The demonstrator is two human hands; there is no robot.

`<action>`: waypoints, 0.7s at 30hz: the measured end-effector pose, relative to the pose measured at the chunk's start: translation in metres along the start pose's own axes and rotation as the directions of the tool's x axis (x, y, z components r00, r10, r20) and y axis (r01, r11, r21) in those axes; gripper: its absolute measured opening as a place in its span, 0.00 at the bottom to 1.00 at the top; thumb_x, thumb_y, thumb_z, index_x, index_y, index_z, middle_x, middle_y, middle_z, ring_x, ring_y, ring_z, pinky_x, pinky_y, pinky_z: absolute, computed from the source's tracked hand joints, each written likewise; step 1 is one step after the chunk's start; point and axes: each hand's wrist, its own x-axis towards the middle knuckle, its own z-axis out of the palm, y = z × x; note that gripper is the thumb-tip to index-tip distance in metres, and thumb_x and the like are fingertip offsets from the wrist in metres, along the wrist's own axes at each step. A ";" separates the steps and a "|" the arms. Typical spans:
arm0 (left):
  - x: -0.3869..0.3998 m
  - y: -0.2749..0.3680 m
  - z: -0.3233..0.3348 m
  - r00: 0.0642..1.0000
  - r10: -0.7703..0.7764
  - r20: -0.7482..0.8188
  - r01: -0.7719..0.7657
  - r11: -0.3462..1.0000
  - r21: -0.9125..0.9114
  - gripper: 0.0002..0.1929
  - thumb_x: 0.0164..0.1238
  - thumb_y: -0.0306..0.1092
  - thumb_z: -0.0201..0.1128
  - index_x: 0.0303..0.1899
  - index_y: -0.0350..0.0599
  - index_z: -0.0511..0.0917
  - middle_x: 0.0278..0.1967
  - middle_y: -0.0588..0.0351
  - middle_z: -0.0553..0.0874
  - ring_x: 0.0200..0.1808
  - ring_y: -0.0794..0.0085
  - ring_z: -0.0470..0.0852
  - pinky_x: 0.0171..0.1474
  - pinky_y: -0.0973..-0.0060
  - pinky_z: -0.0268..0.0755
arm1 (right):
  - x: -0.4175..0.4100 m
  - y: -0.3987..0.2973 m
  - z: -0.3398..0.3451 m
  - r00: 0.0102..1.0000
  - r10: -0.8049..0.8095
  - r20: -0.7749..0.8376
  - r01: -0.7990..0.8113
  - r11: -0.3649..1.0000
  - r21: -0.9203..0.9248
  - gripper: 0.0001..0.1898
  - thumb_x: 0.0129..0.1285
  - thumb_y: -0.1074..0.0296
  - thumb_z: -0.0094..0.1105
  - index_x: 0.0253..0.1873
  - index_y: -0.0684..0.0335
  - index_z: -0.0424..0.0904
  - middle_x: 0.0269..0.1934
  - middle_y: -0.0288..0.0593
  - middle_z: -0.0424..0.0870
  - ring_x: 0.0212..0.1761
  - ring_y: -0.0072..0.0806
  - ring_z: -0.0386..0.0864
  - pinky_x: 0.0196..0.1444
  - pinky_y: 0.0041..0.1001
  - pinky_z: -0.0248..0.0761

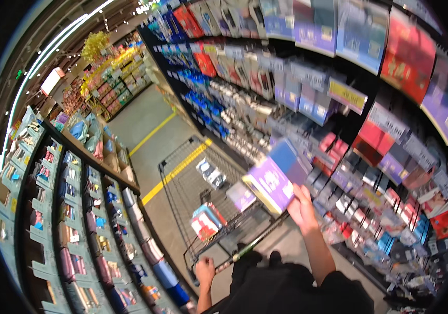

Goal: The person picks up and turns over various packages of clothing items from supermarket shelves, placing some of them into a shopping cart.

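My right hand (pixel 301 208) holds up a purple and blue flat package (pixel 273 178) that bears writing. The package is blurred and hangs over the near right corner of a wire shopping cart (pixel 177 150). My left hand (pixel 205 269) is closed at the left end of the cart's handle (pixel 247 249). Inside the basket, a red and white package (pixel 208 221) lies near the handle. Farther in is a dark-and-white pack (pixel 211 172). A smaller purple and grey package (pixel 241 195) is partly covered by the held one.
On my right rises a rack of hanging packs (pixel 316 23) with price tags. Tiered shelves (pixel 71 219) of folded goods in pale boxes stand on the left. The grey aisle floor (pixel 141 117) has yellow lines. Farther off stands a display with yellow trim (pixel 118 74).
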 end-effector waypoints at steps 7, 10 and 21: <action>0.005 0.013 0.003 0.997 -0.063 -0.046 0.062 0.998 -0.009 0.12 0.63 0.41 0.63 0.35 0.43 0.84 0.31 0.45 0.87 0.37 0.48 0.86 0.41 0.56 0.77 | 0.020 0.036 0.026 0.953 0.287 0.098 -0.288 0.958 -0.004 0.17 0.71 0.61 0.56 0.61 0.59 0.72 0.52 0.39 0.82 0.54 0.31 0.81 0.57 0.39 0.73; 0.000 0.013 -0.001 0.996 -0.078 -0.052 0.077 0.997 -0.011 0.11 0.64 0.41 0.62 0.36 0.43 0.84 0.32 0.46 0.88 0.37 0.49 0.86 0.41 0.57 0.77 | 0.023 0.054 0.025 0.923 0.358 0.144 -0.376 0.917 0.131 0.17 0.71 0.60 0.56 0.60 0.59 0.73 0.53 0.39 0.82 0.55 0.31 0.80 0.57 0.39 0.72; 0.000 0.001 0.000 0.999 -0.032 0.008 0.032 0.999 -0.019 0.12 0.64 0.42 0.62 0.36 0.43 0.84 0.32 0.45 0.87 0.37 0.48 0.86 0.42 0.56 0.77 | 0.020 0.062 0.039 0.833 0.386 0.396 -0.478 0.863 0.163 0.33 0.70 0.45 0.47 0.67 0.70 0.66 0.37 0.54 0.80 0.33 0.38 0.81 0.35 0.35 0.77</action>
